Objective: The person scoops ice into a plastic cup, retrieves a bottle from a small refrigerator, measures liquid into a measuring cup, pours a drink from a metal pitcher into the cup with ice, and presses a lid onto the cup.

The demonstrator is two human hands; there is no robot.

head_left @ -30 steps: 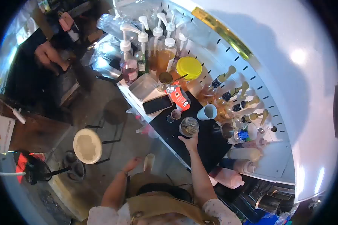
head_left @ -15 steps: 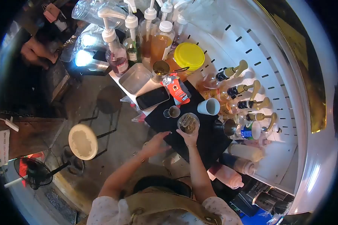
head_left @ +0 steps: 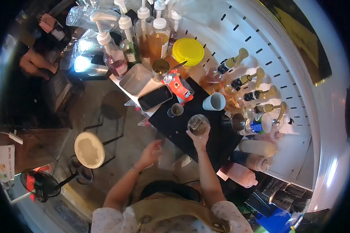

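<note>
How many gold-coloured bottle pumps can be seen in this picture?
4. They form a row beside the white slotted panel: the first pump at the far end, then the second pump, the third pump, and the fourth pump at the near end. None seems hidden.

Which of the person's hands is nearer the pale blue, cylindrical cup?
Right: in view, the right hand is close below the cup; the left hand is farther off, at lower left.

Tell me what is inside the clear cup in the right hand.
Inside the clear cup, clear ice-like pieces show through the mouth, with something brownish beside them. The bottom cannot be seen: the contents and the right hand cover it.
</note>
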